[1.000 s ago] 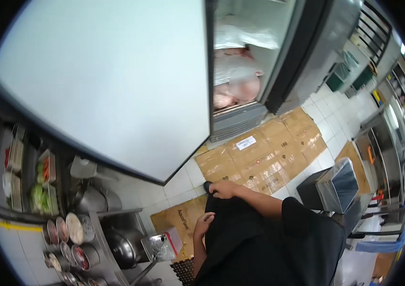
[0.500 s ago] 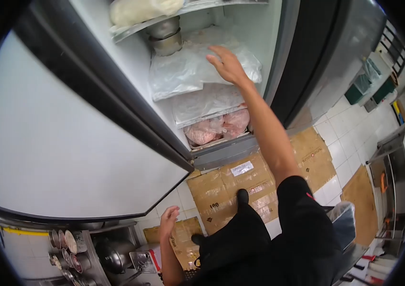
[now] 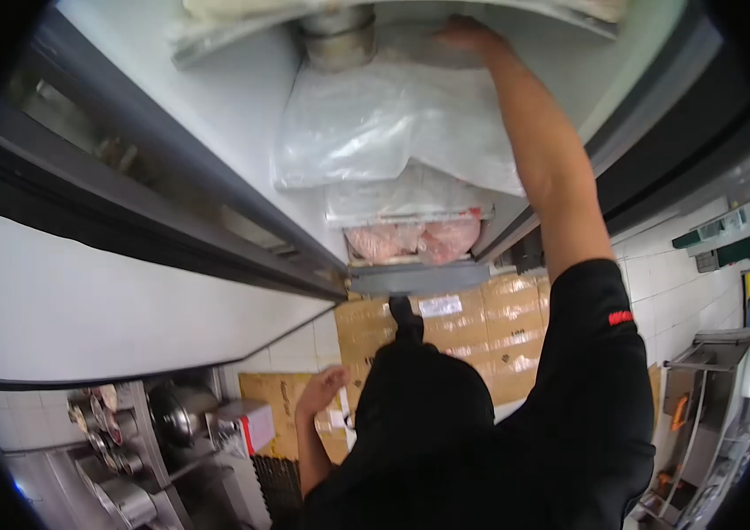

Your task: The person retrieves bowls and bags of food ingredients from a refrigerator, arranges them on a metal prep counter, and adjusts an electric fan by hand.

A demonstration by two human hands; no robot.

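My right hand [image 3: 470,37] reaches deep into the upright fridge, low over the back of a shelf covered by a clear plastic sheet [image 3: 348,124]. Its fingers are blurred, and I cannot make out whether they grip the plastic. Left of that hand, stacked metal containers [image 3: 340,44] stand on the same shelf. Below, bags of pinkish raw meat [image 3: 384,240] lie in the bottom of the fridge. My left hand [image 3: 324,391] hangs low beside my body, fingers loosely bent, holding nothing.
The fridge's white door [image 3: 128,300] stands wide to the left. An upper shelf [image 3: 242,31] overhangs my reach. Flattened cardboard [image 3: 516,309] covers the floor underfoot. Metal pots [image 3: 176,411] sit at lower left; a metal rack [image 3: 702,389] stands at right.
My right hand has gone farther into the fridge, toward the back of the plastic-covered shelf. My body and view have moved closer, one foot now at the fridge's base. My left hand stays low.
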